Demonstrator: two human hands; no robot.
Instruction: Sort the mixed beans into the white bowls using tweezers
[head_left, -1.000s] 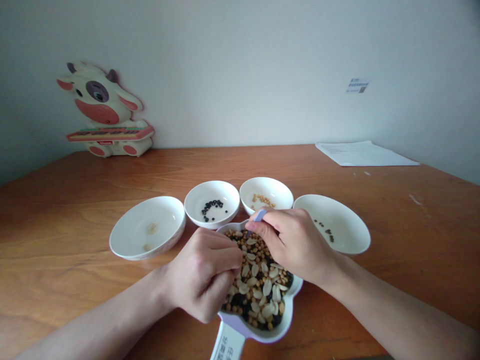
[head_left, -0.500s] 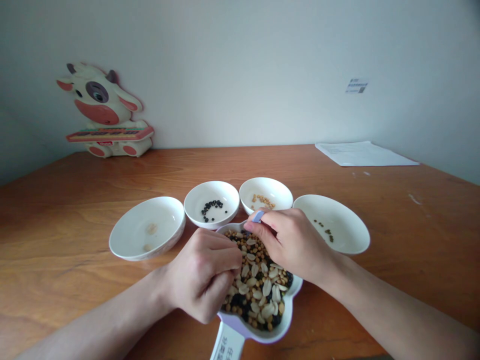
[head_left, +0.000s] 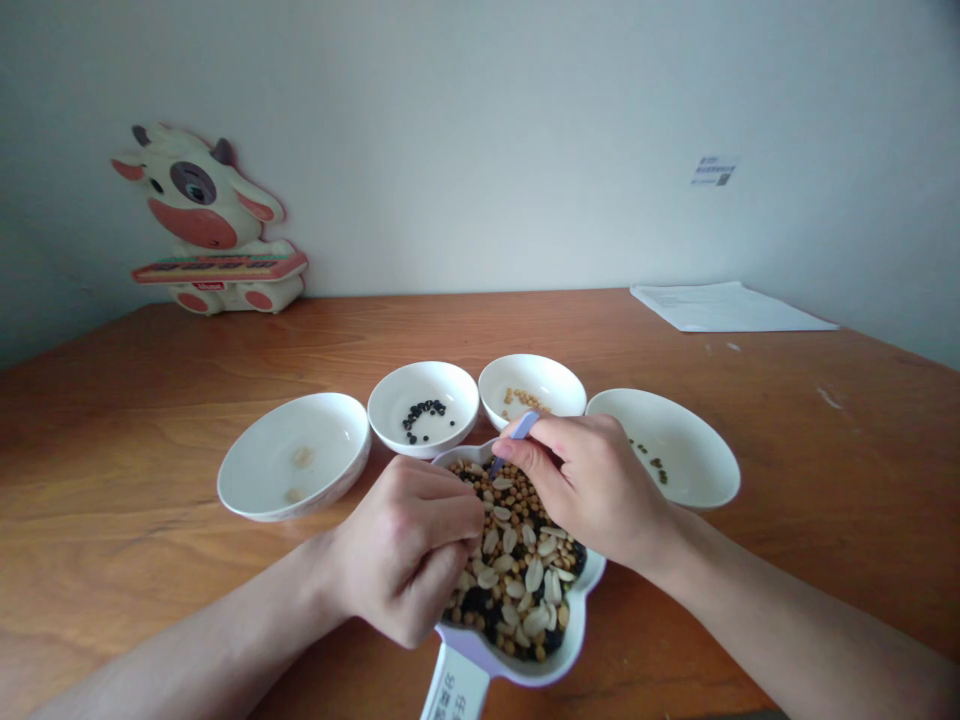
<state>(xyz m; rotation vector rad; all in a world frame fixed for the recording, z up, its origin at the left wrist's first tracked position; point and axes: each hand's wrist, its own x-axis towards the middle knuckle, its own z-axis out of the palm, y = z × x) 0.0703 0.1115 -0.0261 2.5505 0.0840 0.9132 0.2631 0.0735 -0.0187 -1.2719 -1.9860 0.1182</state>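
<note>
My right hand [head_left: 611,480] is closed in a pinch around a slim purple plastic tool [head_left: 525,424]. The tool's lower end reaches down among the mixed beans and peanuts [head_left: 517,560] at the far side of a lilac, scalloped dish [head_left: 576,625] with a handle. Whether it is a spoon or tweezers I cannot tell. My left hand [head_left: 412,550] is curled into a fist over the dish's left side; its fingertips are hidden, and so is anything they hold. The mix has pale peanut halves, yellow soybeans and black beans.
Beyond the dish stand white bowls in an arc: one with two pale pieces [head_left: 262,460], one with black beans [head_left: 394,385], one with yellow beans [head_left: 551,375], one with small green beans [head_left: 697,450]. Behind are a cow toy keyboard [head_left: 217,268] and papers [head_left: 735,307].
My right hand has shifted slightly right, and more of the purple tool shows, standing more upright with its end among the beans. My left hand and the bowls stay put.
</note>
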